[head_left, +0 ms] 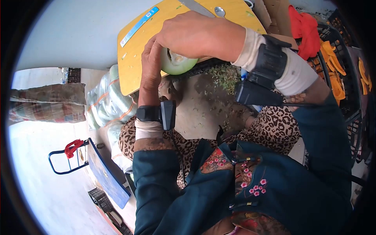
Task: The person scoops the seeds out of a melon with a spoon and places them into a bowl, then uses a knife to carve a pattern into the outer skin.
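Observation:
A pale green gourd with white flesh and a hollowed middle sits at the near edge of the yellow board. My left hand grips its left side. Over the top of the gourd bends my right hand, its fingers curled down near my left fingers. The right fingertips, and anything in them, are hidden behind the hands. Beyond the hands lie a knife blade and a metal spoon. A long blue-and-white ruler-like strip rests on the board's left part.
Green peelings lie on the floor below the board. At right are black crates with orange strips, a red cloth and a cardboard box. Striped sacks and a blue hand cart stand at left.

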A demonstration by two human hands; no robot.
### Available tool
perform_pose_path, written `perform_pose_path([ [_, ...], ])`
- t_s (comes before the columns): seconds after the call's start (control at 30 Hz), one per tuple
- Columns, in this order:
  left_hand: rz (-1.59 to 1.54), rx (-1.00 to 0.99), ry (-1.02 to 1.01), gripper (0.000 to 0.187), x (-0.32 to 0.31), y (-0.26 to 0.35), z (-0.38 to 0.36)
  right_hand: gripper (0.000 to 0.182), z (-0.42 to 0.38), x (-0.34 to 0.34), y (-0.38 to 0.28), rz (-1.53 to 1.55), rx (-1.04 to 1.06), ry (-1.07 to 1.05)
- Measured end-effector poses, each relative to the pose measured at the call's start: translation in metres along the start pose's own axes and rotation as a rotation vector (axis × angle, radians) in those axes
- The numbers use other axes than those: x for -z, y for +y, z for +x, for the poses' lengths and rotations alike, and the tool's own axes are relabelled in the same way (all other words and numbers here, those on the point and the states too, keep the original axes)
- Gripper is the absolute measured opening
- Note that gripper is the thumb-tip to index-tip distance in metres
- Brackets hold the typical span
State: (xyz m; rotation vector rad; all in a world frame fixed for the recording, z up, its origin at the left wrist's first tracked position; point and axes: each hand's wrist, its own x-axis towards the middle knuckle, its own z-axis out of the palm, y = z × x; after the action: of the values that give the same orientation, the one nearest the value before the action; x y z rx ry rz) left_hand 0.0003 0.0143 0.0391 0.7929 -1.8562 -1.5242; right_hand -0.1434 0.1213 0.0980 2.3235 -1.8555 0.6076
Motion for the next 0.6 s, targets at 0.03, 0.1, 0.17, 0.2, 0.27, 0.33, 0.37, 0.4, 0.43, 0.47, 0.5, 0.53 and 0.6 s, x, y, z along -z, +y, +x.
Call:
perform_pose_path([
  [0.03,-0.028,0.009,0.004,0.044,0.000,-0.001,0.001,0.029,0.002,-0.006,0.003,0.027,-0.019,-0.016],
  [0.1,-0.082,0.025,0.014,0.043,0.000,-0.003,0.004,0.024,0.001,-0.010,0.007,0.032,0.003,0.025],
  [0.17,-0.067,0.024,0.037,0.044,0.002,-0.010,0.007,0.020,-0.006,-0.007,0.008,0.055,-0.042,-0.040],
  [0.2,-0.061,0.023,0.048,0.044,0.002,-0.014,0.008,0.018,-0.011,0.007,0.001,0.074,-0.097,-0.127],
  [0.27,-0.038,-0.005,0.016,0.045,-0.001,-0.014,0.007,0.015,-0.023,0.015,-0.004,0.079,-0.135,-0.186],
  [0.33,0.009,-0.027,-0.007,0.047,0.000,-0.014,0.007,0.015,-0.041,0.004,-0.004,0.052,-0.096,-0.126],
  [0.37,0.041,-0.031,-0.017,0.047,0.000,-0.014,0.008,0.013,-0.048,-0.003,-0.002,0.089,-0.087,-0.087],
  [0.4,0.073,-0.036,-0.030,0.048,-0.001,-0.012,0.008,0.013,-0.053,-0.004,-0.003,0.085,-0.090,-0.074],
  [0.43,0.061,-0.025,-0.027,0.048,0.000,-0.009,0.008,0.013,-0.057,-0.004,-0.003,0.079,-0.095,-0.059],
  [0.47,0.049,-0.014,-0.027,0.049,0.000,-0.005,0.006,0.013,-0.061,-0.002,-0.003,0.071,-0.103,-0.044],
  [0.5,0.035,-0.001,-0.030,0.049,-0.001,-0.002,0.006,0.013,-0.063,0.000,-0.002,0.068,-0.100,-0.027],
  [0.53,0.013,0.012,-0.044,0.049,0.000,-0.002,0.006,0.014,-0.063,0.003,0.000,0.065,-0.098,-0.013],
  [0.6,-0.031,0.041,-0.065,0.050,0.004,-0.004,0.009,0.015,-0.062,0.012,0.000,0.042,-0.110,-0.041],
])
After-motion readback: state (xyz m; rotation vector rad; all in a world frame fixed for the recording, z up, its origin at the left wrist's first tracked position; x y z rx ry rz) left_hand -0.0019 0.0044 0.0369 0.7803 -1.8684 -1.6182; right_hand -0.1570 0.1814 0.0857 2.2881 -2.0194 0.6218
